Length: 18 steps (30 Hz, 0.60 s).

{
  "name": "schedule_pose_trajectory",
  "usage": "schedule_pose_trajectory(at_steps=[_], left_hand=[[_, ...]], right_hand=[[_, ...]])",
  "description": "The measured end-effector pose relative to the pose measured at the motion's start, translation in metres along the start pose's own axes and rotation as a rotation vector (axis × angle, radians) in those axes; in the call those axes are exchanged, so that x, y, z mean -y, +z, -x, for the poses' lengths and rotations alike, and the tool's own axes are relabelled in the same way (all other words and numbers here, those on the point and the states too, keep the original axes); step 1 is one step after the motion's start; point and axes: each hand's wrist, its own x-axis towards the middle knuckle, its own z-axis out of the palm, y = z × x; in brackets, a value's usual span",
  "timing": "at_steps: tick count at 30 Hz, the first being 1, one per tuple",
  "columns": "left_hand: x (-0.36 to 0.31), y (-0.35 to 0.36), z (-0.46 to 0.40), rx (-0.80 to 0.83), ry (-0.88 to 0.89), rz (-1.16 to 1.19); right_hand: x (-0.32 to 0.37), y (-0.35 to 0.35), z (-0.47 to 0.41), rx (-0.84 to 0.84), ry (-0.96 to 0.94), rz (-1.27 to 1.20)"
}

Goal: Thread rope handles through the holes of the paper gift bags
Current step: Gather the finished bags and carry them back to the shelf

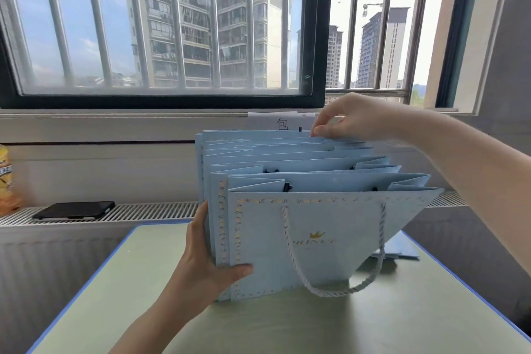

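Several light blue paper gift bags (316, 210) with gold borders stand upright in a bundle on the green table (402, 319), their open tops fanned toward me. My left hand (207, 264) grips the bundle's lower left edge, thumb across the front bag. My right hand (344, 121) reaches over the top and pinches the upper rim of the rearmost bag. A white twisted rope handle (339, 290) hangs in a loop from the front bag's two holes. Dark knots (287, 187) show inside the bag tops.
A black phone (74, 210) lies on the white radiator grille at left, beside a yellow snack packet (7, 181). A barred window fills the background. More flat blue paper (402, 247) lies on the table behind the bundle at right.
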Motion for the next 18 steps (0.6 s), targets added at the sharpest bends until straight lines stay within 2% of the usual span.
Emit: schedule_pose_trajectory(at_steps=[3, 7, 10, 18], left_hand=[[0.001, 0.000, 0.000, -0.008, -0.007, 0.002], [0.003, 0.000, -0.001, -0.018, -0.019, 0.000], [0.001, 0.000, 0.000, -0.029, -0.015, -0.009], [-0.002, -0.001, 0.002, -0.018, 0.013, -0.058]], right_hand=[[-0.006, -0.002, 0.001, 0.018, -0.022, 0.020], [-0.013, 0.003, 0.001, -0.052, -0.079, -0.001], [-0.013, 0.003, 0.003, -0.026, -0.091, -0.032], [-0.007, 0.002, -0.006, -0.016, -0.035, 0.185]])
